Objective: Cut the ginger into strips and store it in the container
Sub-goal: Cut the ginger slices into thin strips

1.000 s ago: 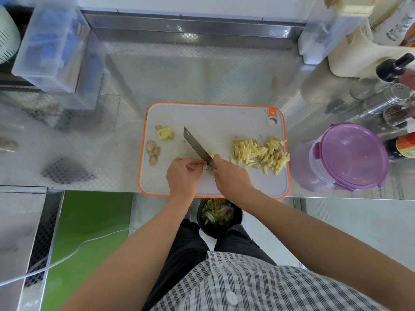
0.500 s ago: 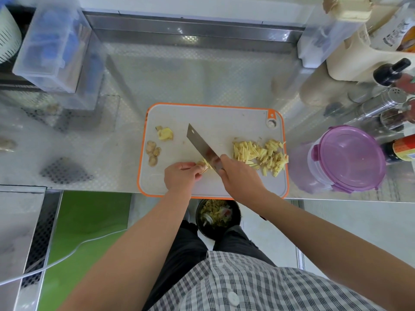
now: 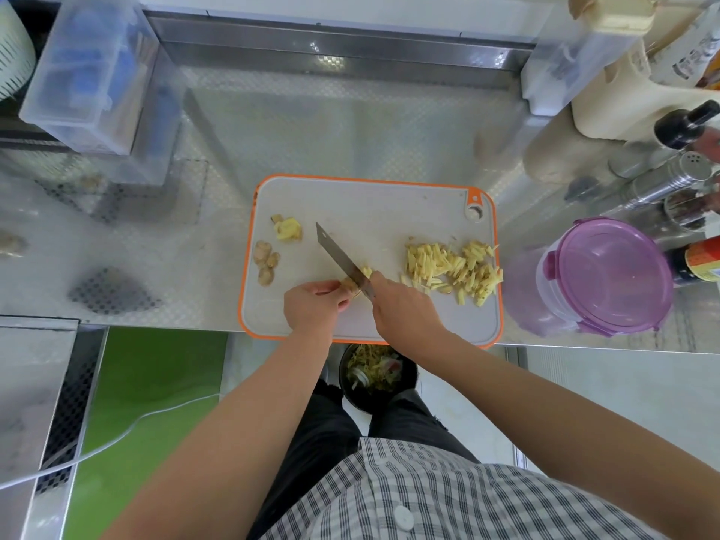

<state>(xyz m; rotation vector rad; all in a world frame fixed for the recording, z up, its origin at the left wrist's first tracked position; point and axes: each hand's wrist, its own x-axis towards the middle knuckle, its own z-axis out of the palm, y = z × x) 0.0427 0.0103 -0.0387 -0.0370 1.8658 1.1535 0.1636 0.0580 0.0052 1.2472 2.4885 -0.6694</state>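
A grey cutting board (image 3: pixel 370 204) with an orange rim lies on the steel counter. My right hand (image 3: pixel 405 311) grips the handle of a knife (image 3: pixel 341 257) whose blade points up and left over the board. My left hand (image 3: pixel 313 307) pinches a small ginger piece (image 3: pixel 350 285) against the blade's near end. A pile of ginger strips (image 3: pixel 452 267) lies on the board's right side. Peeled ginger chunks (image 3: pixel 288 229) and brown skin pieces (image 3: pixel 267 263) lie at the left. The container (image 3: pixel 600 274) with a purple lid stands right of the board, closed.
Bottles and a steel shaker (image 3: pixel 670 181) crowd the right rear. A clear plastic box (image 3: pixel 93 72) stands at the left rear. A black bin (image 3: pixel 376 378) with scraps sits below the counter edge between my legs. A ginger root (image 3: pixel 11 245) lies far left.
The knife blade lifted and tilted half a second ago, and now it sits down again on the ginger piece. My left hand has kept its hold and shifted slightly.
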